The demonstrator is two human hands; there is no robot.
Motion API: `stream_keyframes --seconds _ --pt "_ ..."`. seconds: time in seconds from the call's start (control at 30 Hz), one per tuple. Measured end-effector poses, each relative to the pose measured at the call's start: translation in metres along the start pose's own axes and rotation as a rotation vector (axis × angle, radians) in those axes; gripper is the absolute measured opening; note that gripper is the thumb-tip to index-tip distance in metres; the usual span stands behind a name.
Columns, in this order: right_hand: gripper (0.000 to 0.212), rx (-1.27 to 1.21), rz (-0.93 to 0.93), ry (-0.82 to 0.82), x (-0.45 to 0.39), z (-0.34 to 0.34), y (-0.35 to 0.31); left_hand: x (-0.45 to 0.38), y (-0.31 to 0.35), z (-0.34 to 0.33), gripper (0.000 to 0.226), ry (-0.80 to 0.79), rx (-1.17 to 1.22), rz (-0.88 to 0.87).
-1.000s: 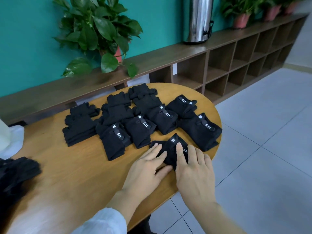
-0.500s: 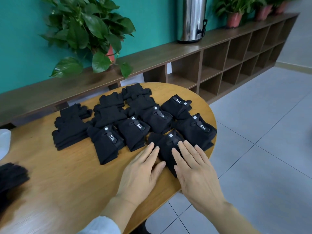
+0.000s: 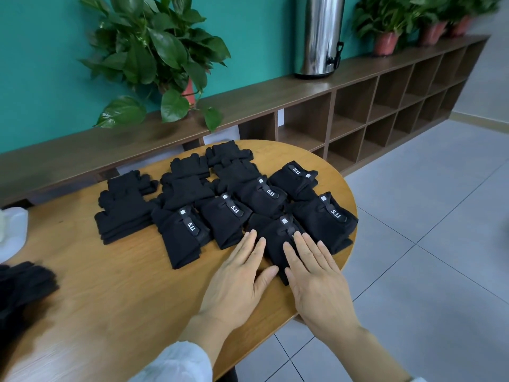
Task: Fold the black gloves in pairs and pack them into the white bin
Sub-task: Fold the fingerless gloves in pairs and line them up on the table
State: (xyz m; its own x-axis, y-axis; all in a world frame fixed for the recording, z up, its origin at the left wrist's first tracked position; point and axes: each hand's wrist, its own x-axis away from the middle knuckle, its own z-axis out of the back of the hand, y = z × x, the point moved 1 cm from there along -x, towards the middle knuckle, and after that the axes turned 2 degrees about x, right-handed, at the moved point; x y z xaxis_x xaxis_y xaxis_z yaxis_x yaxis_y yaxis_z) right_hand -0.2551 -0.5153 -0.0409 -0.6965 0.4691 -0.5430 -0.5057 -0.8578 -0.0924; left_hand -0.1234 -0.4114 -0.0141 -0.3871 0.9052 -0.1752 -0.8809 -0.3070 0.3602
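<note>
Several folded pairs of black gloves (image 3: 220, 205) lie in rows on the wooden table (image 3: 115, 293). The nearest folded pair (image 3: 276, 238) sits by the table's right front edge. My left hand (image 3: 239, 277) lies flat with straight fingers against that pair's left side. My right hand (image 3: 316, 277) rests flat on its right part, fingers straight. A heap of loose black gloves (image 3: 22, 290) shows at the left edge. A white object (image 3: 12, 232), perhaps the bin, is cut off at the far left.
Behind the table runs a long wooden shelf unit (image 3: 358, 111) with open cubbies, carrying a leafy potted plant (image 3: 159, 51), a steel urn (image 3: 319, 34) and more pots. Grey tiled floor (image 3: 427, 244) lies to the right of the rounded table end.
The folded pair under my hands slid forward into the row beside the others. Both hands flattened and spread over it. The camera view shifted slightly.
</note>
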Motion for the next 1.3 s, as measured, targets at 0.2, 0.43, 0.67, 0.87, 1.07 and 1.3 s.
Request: stream_keyframes --seconds 0.2,0.43,0.67,0.87,1.07,1.3 --pt "0.051 -0.019 0.067 -0.034 -0.005 0.015 -0.001 0.025 -0.003 0.006 0.075 0.082 -0.017 -0.007" --pt "0.051 -0.105 0.212 0.019 -0.024 0.039 -0.056 0.079 -0.039 0.059 0.082 0.171 -0.060 0.150" --pt "0.051 -0.206 0.403 0.003 -0.042 0.041 -0.152 0.162 -0.085 0.116 0.079 0.262 -0.153 0.306" --pt "0.049 -0.282 0.600 -0.003 -0.045 0.036 -0.237 0.239 -0.130 0.146 0.068 0.419 -0.193 0.429" --pt "0.053 -0.302 0.709 -0.075 -0.055 0.020 -0.299 0.294 -0.183 0.183 0.075 0.551 -0.132 0.621" --pt "0.024 -0.435 0.692 -0.052 -0.107 0.000 -0.377 0.285 -0.256 0.216 0.040 0.642 -0.074 0.724"
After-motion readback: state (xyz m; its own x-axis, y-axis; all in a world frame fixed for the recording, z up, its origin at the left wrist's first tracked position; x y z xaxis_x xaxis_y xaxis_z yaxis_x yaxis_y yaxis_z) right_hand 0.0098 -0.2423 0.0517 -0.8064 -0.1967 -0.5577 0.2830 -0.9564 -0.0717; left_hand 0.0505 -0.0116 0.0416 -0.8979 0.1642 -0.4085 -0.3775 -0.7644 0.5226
